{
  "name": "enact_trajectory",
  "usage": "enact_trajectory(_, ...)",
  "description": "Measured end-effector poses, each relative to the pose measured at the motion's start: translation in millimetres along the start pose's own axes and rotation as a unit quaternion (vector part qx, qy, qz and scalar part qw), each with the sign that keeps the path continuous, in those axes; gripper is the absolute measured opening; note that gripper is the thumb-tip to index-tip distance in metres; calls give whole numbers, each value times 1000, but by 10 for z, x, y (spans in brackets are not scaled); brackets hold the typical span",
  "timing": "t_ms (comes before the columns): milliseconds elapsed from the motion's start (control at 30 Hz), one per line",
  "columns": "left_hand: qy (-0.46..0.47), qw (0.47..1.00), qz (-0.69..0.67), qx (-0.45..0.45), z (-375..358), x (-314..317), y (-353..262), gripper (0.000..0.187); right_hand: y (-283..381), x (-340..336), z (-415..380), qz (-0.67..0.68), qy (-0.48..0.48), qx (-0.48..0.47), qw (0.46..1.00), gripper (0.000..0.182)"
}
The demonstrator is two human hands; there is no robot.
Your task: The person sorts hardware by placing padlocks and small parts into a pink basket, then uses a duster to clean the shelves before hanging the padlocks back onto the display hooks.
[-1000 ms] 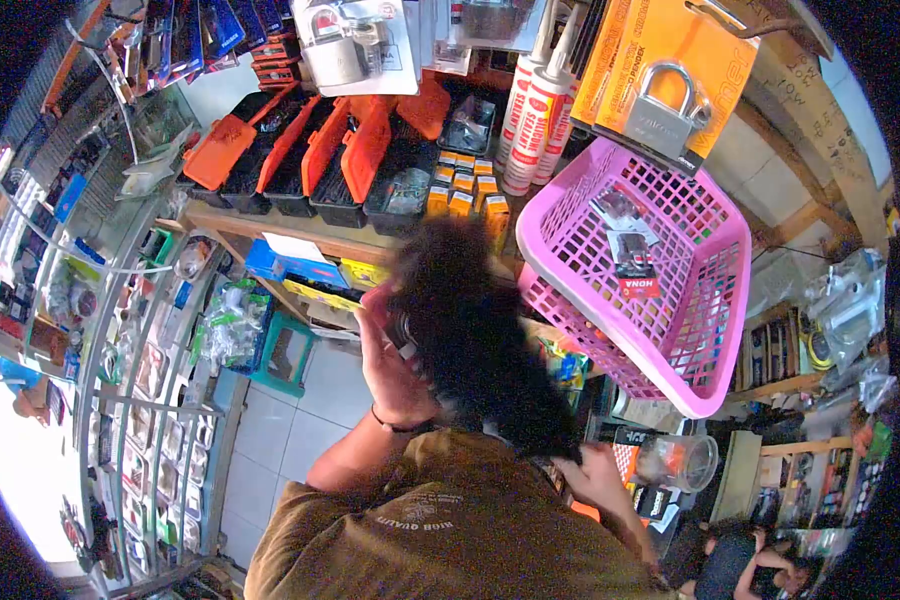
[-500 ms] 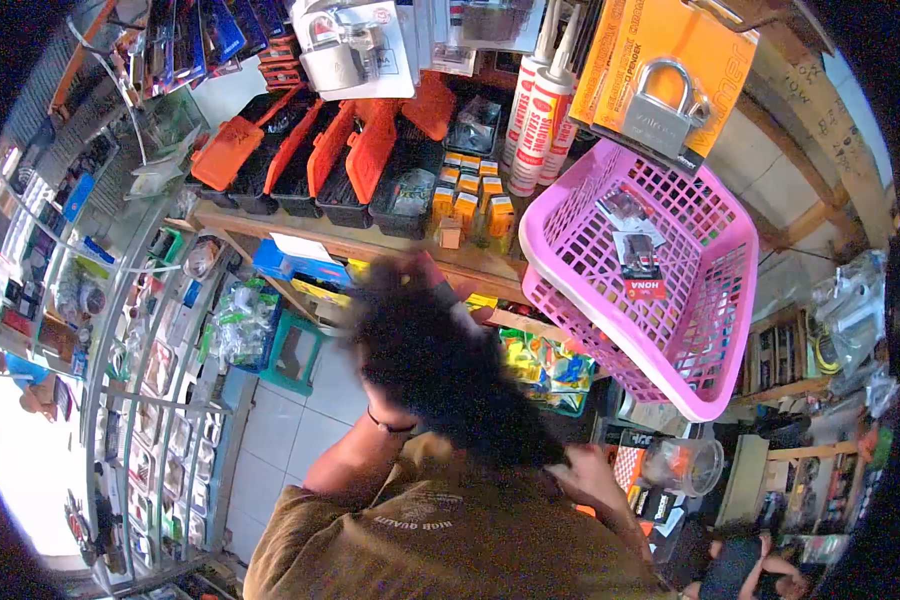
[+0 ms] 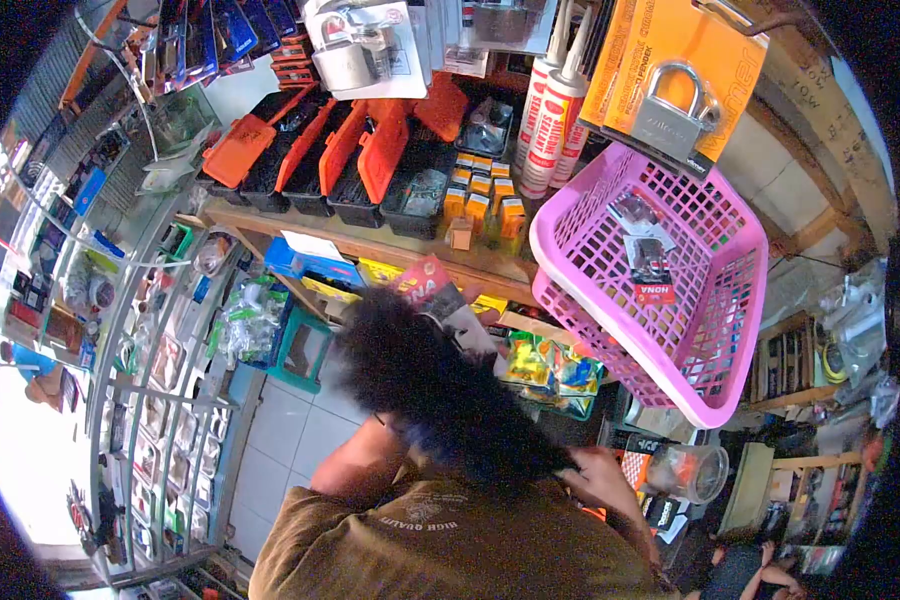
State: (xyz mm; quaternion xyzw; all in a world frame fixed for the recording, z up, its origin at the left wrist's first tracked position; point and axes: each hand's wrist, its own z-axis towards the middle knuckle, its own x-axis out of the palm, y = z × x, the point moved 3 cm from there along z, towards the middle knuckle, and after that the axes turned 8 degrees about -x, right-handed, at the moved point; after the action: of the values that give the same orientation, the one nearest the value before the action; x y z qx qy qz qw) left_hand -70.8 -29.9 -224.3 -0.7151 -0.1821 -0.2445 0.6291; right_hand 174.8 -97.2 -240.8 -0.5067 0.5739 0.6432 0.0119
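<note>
My right hand (image 3: 602, 476) is closed on the narrow end of a dark, fluffy feather duster (image 3: 430, 385). The duster slants up and left across the middle of the view, its broad end blurred. Behind it my left hand (image 3: 487, 314) holds a red-and-white HONA card pack (image 3: 422, 284). Most of that hand is covered by the duster, with fingertips showing at the pack's right side. The pack is just in front of the shelf edge. Right of it stands a pink basket (image 3: 547, 235), tilted on another, with a similar HONA pack (image 3: 650, 262) inside.
Along the wooden shelf (image 3: 370, 240) stand black bins with orange lids (image 3: 235, 150), small yellow boxes (image 3: 480, 190) and sealant tubes (image 3: 555, 130). Carded padlocks (image 3: 670, 115) hang above. Glass shelving (image 3: 160, 400) lines the left. Another person (image 3: 745, 570) shows at the lower right.
The duster's broad end has swung down and left, uncovering more of the HONA pack in my left hand. The whole view has shifted slightly.
</note>
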Motion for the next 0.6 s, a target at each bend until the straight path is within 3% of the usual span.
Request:
enact_trajectory(33, -1, 1000, -1, 0, 5, -64, 13, 65, 81, -48, 18, 12, 15, 61, 998, 34)
enact_trajectory(67, 107, 970, -214, 41, -9, -96, -44, 67, 179, -75, 47, 55, -71, 50, 995, 34)
enact_trajectory(100, 209, 882, -414, 81, -26, -110, -104, 68, 162, -62, 38, 54, -69, 51, 995, 34)
enact_trajectory(167, 230, 874, -419, 84, -57, -5, -165, 69, 67, 16, 14, -19, -32, 16, 999, 34)
enact_trajectory(200, 126, 961, -246, 28, -64, 91, -172, 69, 13, 68, 0, -30, -55, -112, 992, 34)
enact_trajectory(233, 14, 998, -59, -30, -64, 105, -157, 70, -28, 70, -25, -31, -54, -112, 992, 34)
enact_trajectory(267, 98, 972, -216, 3, -33, 81, -166, 70, -39, 60, -31, -17, -41, -68, 997, 35)
enact_trajectory(300, 97, 972, -216, 2, -15, 59, -141, 70, -50, 58, -43, -1, -29, -22, 999, 36)
enact_trajectory(333, 26, 960, -277, 28, 19, 7, -135, 69, -107, 48, -40, 16, 22, 91, 996, 36)
enact_trajectory(367, -45, 940, -335, 53, 30, -18, -150, 69, -114, 51, -48, 16, 23, 92, 995, 36)
enact_trajectory(400, 197, 856, -474, 63, -16, -13, -176, 66, -137, 61, -60, 16, 33, 113, 993, 36)
enact_trajectory(433, 197, 855, -475, 63, -24, 9, -167, 66, -158, 68, -69, 17, 42, 133, 990, 37)
enact_trajectory(467, 111, 950, -291, 18, -12, 60, -143, 66, -174, 64, -78, 16, 41, 133, 990, 37)
enact_trajectory(500, 18, 995, -91, -28, -1, 80, -102, 66, -140, 41, -82, 11, 1, 38, 999, 37)
enact_trajectory(533, -18, 966, -258, -11, 17, 86, -52, 66, -94, 18, -88, 7, -38, -57, 998, 38)
enact_trajectory(567, -18, 966, -259, -11, 11, 28, -39, 66, -61, 5, -84, 7, -37, -57, 998, 38)
enact_trajectory(600, 71, 925, -374, 17, -2, -36, -68, 67, -41, -28, -72, 51, -55, 17, 997, 37)
